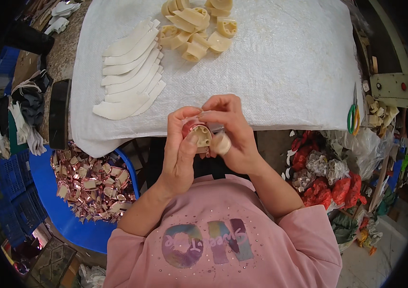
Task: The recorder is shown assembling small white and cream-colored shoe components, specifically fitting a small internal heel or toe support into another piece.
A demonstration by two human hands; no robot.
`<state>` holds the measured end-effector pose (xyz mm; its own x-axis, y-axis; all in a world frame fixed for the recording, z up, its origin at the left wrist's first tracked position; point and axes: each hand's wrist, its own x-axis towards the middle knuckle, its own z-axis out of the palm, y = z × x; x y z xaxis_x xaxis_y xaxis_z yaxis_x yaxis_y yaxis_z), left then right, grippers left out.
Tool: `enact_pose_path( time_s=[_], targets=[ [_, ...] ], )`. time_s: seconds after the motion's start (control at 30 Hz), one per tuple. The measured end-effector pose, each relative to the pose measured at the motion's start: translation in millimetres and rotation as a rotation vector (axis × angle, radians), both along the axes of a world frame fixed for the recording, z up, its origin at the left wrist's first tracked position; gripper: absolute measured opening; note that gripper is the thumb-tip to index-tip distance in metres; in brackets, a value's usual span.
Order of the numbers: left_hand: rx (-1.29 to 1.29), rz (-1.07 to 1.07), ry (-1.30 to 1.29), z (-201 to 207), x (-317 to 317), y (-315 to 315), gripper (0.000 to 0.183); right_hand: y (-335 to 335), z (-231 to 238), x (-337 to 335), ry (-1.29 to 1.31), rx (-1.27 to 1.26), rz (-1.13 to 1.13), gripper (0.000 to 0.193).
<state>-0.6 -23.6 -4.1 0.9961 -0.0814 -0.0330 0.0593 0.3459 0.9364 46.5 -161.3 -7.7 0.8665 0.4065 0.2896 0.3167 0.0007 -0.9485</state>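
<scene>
The pink shirt [271, 230] is nearest. Above it, the left hand [177, 151] and right hand [237, 139] have fingers closed around one red-and-cream piece [203, 136], just beside the edge of white sheet [281, 86].

Soft, bright light over my white cloth [281, 72]; glints on metallic pink pieces [96, 185] beside me; edges bowed; corners black.

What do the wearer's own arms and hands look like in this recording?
The left hand and right hand wear no gloves; no watch or bracelet shows. The forearms are uncovered, below loose, short pink sleeves. Whether a fingertip is covered, I cannot tell.
</scene>
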Motion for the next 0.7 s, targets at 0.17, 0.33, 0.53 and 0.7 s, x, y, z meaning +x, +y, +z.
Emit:
enact_pose_path(
  time_s=[0.17,0.33,0.53,0.7],
  targets=[
    [-0.020,0.001,-0.066,4,1,-9,0.070,5,15,19,0.746,0.267,0.305,0.017],
    [0.124,0.014,-0.176,3,-3,-15,0.067,-1,6,7,0.665,0.257,0.367,0.013],
    [0.250,0.238,-0.201,-3,0,-15,0.059,15,-12,-6,0.123,0.204,0.170,0.022],
    [0.146,0.295,-0.033,1,3,-11,0.043,22,-6,-18,0.418,0.449,0.156,0.031]
  ],
)
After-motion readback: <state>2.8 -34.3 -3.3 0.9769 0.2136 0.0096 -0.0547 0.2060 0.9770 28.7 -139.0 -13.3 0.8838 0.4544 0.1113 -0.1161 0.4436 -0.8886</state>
